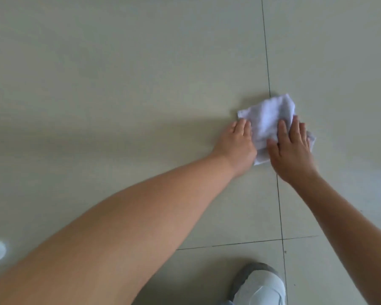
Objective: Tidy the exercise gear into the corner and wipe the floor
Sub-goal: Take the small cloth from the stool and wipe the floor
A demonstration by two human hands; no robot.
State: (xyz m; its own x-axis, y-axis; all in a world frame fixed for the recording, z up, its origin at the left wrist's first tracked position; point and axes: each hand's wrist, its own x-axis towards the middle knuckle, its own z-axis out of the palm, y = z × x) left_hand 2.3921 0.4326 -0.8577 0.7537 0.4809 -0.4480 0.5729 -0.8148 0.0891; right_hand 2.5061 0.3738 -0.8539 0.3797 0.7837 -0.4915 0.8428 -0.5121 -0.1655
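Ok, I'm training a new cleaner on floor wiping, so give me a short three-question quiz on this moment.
1. True or false: both hands rest on the cloth.
2. Which hand lies flat on the cloth with its fingers spread: (a) left hand, (b) right hand?
3. What runs across the floor under the cloth?

Key: 1 true. 2 b. 3 a dark grout line between tiles, which passes beneath the cloth.
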